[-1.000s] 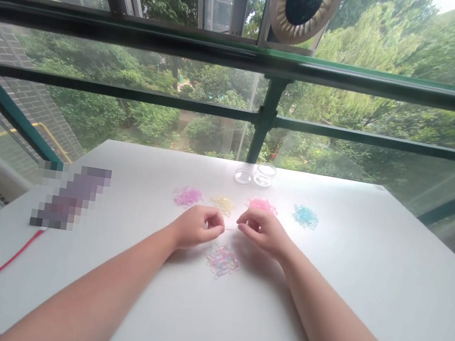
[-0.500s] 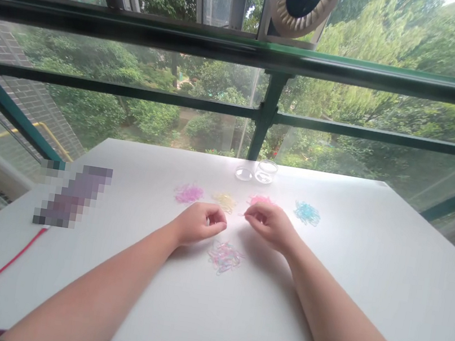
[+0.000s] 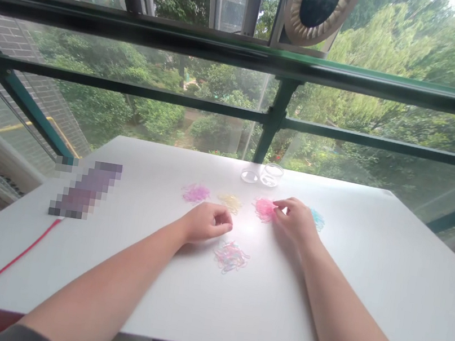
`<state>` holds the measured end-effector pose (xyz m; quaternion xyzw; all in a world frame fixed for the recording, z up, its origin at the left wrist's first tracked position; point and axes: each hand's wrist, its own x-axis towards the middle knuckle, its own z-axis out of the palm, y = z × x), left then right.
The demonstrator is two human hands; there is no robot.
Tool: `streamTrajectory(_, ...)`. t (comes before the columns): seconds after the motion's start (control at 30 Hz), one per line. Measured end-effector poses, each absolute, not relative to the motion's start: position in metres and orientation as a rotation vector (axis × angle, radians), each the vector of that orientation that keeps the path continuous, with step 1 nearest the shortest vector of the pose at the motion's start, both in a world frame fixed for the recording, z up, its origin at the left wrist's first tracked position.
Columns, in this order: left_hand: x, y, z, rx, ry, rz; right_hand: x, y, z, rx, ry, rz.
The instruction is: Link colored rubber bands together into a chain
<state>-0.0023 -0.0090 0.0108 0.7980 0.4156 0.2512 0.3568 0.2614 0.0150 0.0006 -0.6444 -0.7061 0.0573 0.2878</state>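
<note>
Small, thin rubber bands lie on the white table in loose piles. My right hand (image 3: pixel 295 219) is at the right edge of the pink pile (image 3: pixel 263 209), its thumb and forefinger slightly apart at the bands; no band shows plainly between them. It partly covers the blue pile (image 3: pixel 316 220). My left hand (image 3: pixel 208 224) rests with curled fingers, thumb and forefinger close together, above and left of the mixed-colour pile (image 3: pixel 231 258). Anything in its pinch is too small to make out. Behind that hand are the yellow pile (image 3: pixel 229 202) and the purple pile (image 3: pixel 195 193).
A clear round container (image 3: pixel 272 175) and a clear shallow lid (image 3: pixel 249 176) stand at the back of the white table (image 3: pixel 385 285). To the left lies a pixelated object (image 3: pixel 86 189) with a red cable (image 3: pixel 11 261). Railings and windows border the far edge.
My right hand has moved right and slightly back, from in front of the pink pile to its right edge. The pink strand at its fingertips no longer shows. The view has shifted slightly.
</note>
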Motion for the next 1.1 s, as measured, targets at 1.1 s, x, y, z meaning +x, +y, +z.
streamTrajectory(1.1,-0.007,-0.006,0.016,2.221,0.914,0.379,0.205,-0.022,0.011,-1.148,-2.508,0.68)
